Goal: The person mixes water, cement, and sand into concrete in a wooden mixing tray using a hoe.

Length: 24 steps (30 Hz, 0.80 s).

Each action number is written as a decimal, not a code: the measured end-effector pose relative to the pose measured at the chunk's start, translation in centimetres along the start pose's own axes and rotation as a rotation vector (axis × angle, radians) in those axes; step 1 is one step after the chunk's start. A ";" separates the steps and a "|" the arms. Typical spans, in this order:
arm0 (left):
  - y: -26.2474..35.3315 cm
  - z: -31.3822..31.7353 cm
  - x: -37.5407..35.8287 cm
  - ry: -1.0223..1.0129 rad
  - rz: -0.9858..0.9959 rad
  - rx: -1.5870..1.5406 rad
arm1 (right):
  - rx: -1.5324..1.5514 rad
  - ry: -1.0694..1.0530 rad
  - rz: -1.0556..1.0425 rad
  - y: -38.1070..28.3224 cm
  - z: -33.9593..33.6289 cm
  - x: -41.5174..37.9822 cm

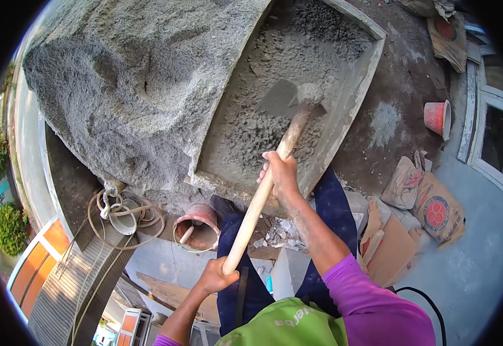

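Observation:
Both my hands grip the wooden handle of a hoe (255, 222), which slants up and to the right. My left hand (217, 277) is wrapped round the handle's near end, by my thigh. Farther up the shaft, around its middle, my right hand (281, 173) is closed on it. The hoe's dark flat blade (280, 98) rests in wet grey mortar (257, 135); part of the blade may be sunk in it. A long mixing trough (349, 124) with raised sides holds the mortar, which looks wetter in the middle and lumpier at the far end.
A big heap of grey sand (130, 86) lies against the trough's left side. Near my feet stands a red bucket (196, 225) with a tool handle inside. A coiled hose (147, 216) is at left. Cement bags (439, 210) and another red bucket (436, 118) are at right.

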State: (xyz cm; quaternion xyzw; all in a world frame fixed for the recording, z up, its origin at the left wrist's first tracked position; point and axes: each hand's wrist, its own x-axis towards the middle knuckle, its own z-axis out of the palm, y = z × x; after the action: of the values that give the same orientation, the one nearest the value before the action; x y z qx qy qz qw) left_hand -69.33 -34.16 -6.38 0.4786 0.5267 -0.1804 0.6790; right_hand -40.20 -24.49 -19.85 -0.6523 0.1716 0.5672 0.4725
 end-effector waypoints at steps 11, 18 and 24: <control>21.4 -1.7 31.4 0.162 0.315 -0.161 | -0.255 0.027 -0.523 -27.7 5.5 25.4; 19.6 -0.5 28.9 0.196 0.188 -0.119 | -0.340 0.000 -0.309 -22.3 5.3 29.0; 13.9 2.7 21.7 0.115 0.010 -0.204 | -0.345 0.001 -0.150 -12.1 3.4 24.9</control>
State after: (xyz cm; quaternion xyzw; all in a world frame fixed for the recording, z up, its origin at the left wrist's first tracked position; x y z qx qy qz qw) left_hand -49.19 -24.15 -19.30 0.4193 0.5781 -0.0947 0.6936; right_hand -25.53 -8.00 -36.92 -0.7348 0.0230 0.5512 0.3946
